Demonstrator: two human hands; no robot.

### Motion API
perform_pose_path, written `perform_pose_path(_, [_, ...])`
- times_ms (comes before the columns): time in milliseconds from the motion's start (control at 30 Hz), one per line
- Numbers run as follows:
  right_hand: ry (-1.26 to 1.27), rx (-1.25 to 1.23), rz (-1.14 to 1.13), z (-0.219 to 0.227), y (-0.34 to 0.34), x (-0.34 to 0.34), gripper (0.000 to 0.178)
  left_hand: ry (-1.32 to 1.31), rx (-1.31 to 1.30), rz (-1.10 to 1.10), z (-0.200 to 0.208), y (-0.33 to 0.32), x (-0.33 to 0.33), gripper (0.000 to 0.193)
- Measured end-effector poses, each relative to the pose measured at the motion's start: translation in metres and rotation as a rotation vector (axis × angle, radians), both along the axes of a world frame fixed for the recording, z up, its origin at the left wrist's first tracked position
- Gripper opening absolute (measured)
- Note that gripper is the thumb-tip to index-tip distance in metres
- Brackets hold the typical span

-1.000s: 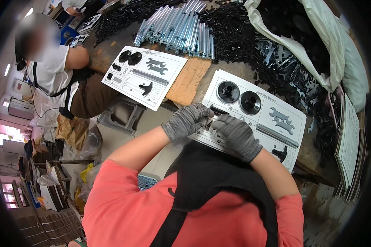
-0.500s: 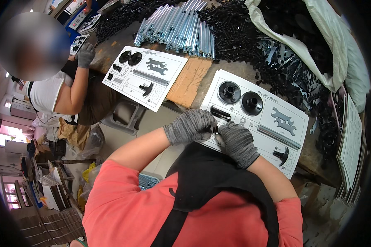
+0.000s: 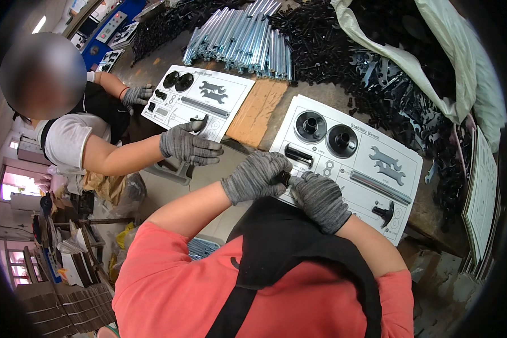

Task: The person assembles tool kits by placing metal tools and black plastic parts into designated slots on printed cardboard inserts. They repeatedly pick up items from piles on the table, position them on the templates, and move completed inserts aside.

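Above the lower left part of a printed white card [image 3: 372,127], my gloved left hand [image 3: 256,177] pinches a small black part [image 3: 283,178]. My right hand [image 3: 322,201], also gloved, is closed just beside it; its fingertips are hidden, so what they hold cannot be made out. Lying on the card are two round black flanged discs [image 3: 311,126], a black bolt-like cylinder [image 3: 299,155], two flat open-end wrenches [image 3: 386,164], a metal tube [image 3: 380,187] and a black T-shaped knob [image 3: 383,213].
A co-worker's gloved hand [image 3: 190,145] hovers by a second laid-out card [image 3: 225,84]. Behind are a stack of metal tubes [image 3: 239,39], heaped black bolts [image 3: 315,50], loose wrenches [image 3: 372,73] and a white sack [image 3: 456,62]. Cards [image 3: 481,197] stand at the right.
My left hand has drawn slightly left with the small black part, and my right hand has shifted a little left. The co-worker has leaned in, bringing a hand over the near edge of the other card.
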State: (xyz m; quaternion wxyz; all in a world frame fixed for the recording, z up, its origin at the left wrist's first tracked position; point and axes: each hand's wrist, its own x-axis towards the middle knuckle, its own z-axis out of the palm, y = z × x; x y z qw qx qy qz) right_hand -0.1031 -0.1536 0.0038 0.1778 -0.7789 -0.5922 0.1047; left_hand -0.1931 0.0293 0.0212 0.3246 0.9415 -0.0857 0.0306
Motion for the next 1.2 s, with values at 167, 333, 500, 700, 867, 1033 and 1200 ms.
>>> perform_pose_path(167, [0.044,-0.003,0.004,0.011,-0.012,0.006,0.018,-0.023,0.049,0.061,-0.003,-0.006,-0.003,0.039])
perform_pose_path(333, [0.189,0.124,-0.107,0.044,-0.071,0.031,0.022,0.059,0.008,0.103,0.001,-0.009,-0.001,0.039])
perform_pose_path(500, [0.107,0.392,-0.543,0.018,-0.169,0.074,0.029,0.047,0.06,0.086,0.004,-0.005,-0.003,0.042])
perform_pose_path(700, [-0.072,0.246,-0.785,-0.031,-0.235,0.086,0.027,0.003,0.113,0.016,-0.001,0.001,0.0,0.042])
perform_pose_path(867, [0.18,0.278,-0.831,-0.035,-0.238,0.084,0.032,0.051,-0.024,0.247,0.026,-0.001,-0.011,0.047])
perform_pose_path(1033, [0.397,0.251,-0.733,-0.018,-0.246,0.091,0.037,0.276,-0.312,0.521,-0.002,0.008,-0.039,0.049])
perform_pose_path(1200, [0.464,0.176,-0.632,-0.009,-0.254,0.1,0.044,0.253,-0.774,0.648,-0.018,0.0,-0.046,0.045])
